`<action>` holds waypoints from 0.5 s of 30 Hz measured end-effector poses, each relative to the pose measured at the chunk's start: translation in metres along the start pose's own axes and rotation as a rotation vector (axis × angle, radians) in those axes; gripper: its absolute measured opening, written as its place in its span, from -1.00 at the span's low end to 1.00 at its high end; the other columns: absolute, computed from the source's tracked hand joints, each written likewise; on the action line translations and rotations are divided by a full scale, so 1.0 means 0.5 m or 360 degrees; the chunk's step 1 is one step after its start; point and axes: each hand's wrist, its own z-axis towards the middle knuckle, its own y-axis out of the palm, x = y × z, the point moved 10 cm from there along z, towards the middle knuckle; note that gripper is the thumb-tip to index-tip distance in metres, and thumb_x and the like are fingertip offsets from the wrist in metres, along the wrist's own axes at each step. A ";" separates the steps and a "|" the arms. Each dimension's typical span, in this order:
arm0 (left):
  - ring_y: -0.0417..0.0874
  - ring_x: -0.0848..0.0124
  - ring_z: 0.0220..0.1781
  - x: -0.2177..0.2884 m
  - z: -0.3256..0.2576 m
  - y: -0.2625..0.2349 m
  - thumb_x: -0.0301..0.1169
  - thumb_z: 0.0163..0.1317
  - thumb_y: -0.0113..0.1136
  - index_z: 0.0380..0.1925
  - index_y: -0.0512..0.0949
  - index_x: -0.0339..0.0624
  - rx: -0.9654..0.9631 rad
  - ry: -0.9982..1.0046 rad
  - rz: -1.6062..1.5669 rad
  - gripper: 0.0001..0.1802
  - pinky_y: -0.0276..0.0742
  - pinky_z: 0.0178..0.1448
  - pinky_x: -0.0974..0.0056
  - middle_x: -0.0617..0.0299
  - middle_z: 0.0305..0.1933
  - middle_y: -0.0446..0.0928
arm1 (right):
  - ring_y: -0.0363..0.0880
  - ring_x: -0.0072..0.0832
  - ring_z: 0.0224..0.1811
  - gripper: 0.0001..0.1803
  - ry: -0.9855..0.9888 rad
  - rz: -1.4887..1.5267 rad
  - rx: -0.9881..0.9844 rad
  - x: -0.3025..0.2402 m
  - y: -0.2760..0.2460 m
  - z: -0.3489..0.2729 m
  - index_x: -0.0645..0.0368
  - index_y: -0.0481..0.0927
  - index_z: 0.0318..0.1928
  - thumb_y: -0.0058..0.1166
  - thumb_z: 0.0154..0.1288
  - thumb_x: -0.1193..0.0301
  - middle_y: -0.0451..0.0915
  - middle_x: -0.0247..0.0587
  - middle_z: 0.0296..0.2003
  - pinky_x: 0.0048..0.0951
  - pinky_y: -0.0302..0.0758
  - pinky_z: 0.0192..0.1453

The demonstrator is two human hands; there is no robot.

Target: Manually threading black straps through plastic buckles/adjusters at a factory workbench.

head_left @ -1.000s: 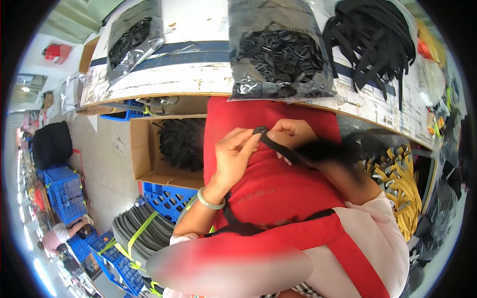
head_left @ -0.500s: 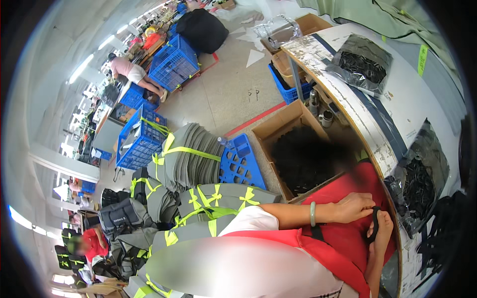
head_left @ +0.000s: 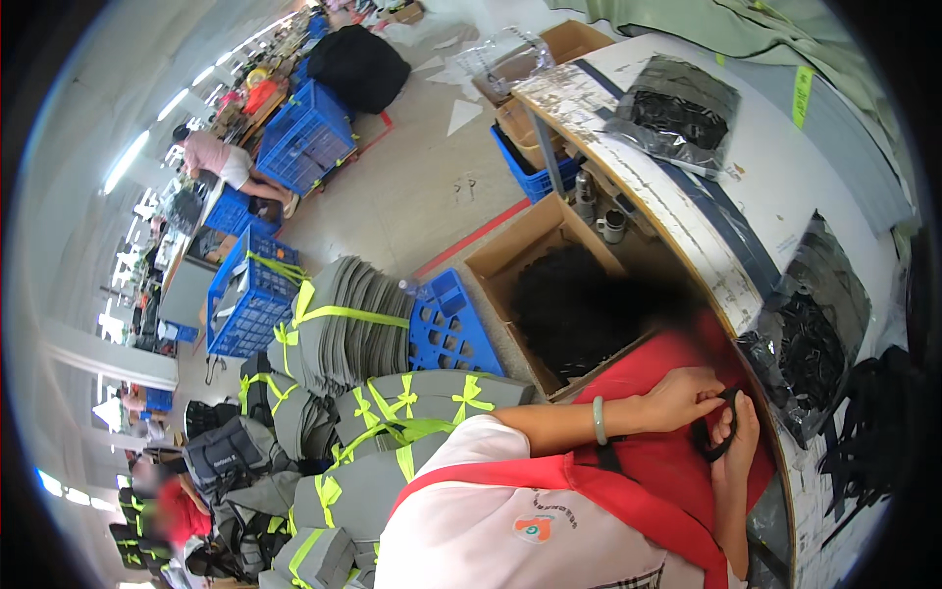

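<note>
My left hand (head_left: pixel 679 400), with a pale green bangle (head_left: pixel 600 420) on its wrist, pinches one end of a black strap (head_left: pixel 703 439) above the red apron (head_left: pixel 638 368) on my lap. The strap bends in a loop down to my right hand (head_left: pixel 741 439), whose fingers are curled round it close to the table edge. Beyond my hands stands an open cardboard box (head_left: pixel 549 358) heaped with black pieces. More loose black straps (head_left: pixel 868 432) hang over the white worktable to the right.
The worn white table (head_left: pixel 638 108) runs along my right, carrying clear bags of black straps (head_left: pixel 677 113). Grey stacks tied with yellow-green ribbon (head_left: pixel 343 324) stand at left, beside a blue plastic crate (head_left: pixel 245 304). Two people (head_left: pixel 218 157) are farther off.
The view has shifted, so the surroundings sit lower and left. The strap between my hands now shows as a wider loop, and my hands stay close together.
</note>
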 end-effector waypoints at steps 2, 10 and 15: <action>0.55 0.21 -0.45 0.019 -0.001 -0.009 -0.49 0.11 0.26 -0.40 0.57 -0.32 0.0112 0.0138 0.0256 -0.89 0.46 -0.38 0.18 0.12 -0.46 0.46 | 0.24 -0.77 -0.71 -0.87 -0.0154 -0.0231 0.0028 -0.010 0.004 0.002 0.10 0.42 -0.21 -0.06 0.46 0.32 0.37 -0.45 -0.60 -0.71 0.21 -0.68; 0.60 0.23 -0.38 0.015 0.009 -0.014 -0.55 0.13 0.25 -0.26 0.63 -0.30 0.0086 0.0231 0.0096 -0.85 0.51 -0.34 0.24 0.09 -0.38 0.55 | 0.31 -0.70 -0.67 -0.66 -0.0003 -0.0206 -0.0128 -0.005 0.003 0.024 0.21 0.35 0.13 -0.07 0.47 0.31 0.42 -0.37 -0.56 -0.67 0.29 -0.62; 0.63 0.39 -0.33 -0.101 -0.001 0.006 -0.40 0.24 0.24 -0.26 0.63 -0.31 0.0069 -0.0490 -0.0634 -0.82 0.54 -0.23 0.34 0.16 -0.35 0.62 | 0.48 -0.63 -0.49 -0.81 0.0183 -0.0108 -0.0239 0.000 -0.013 0.025 0.24 0.52 -0.07 0.02 0.40 0.41 0.52 -0.32 -0.42 -0.68 0.44 -0.39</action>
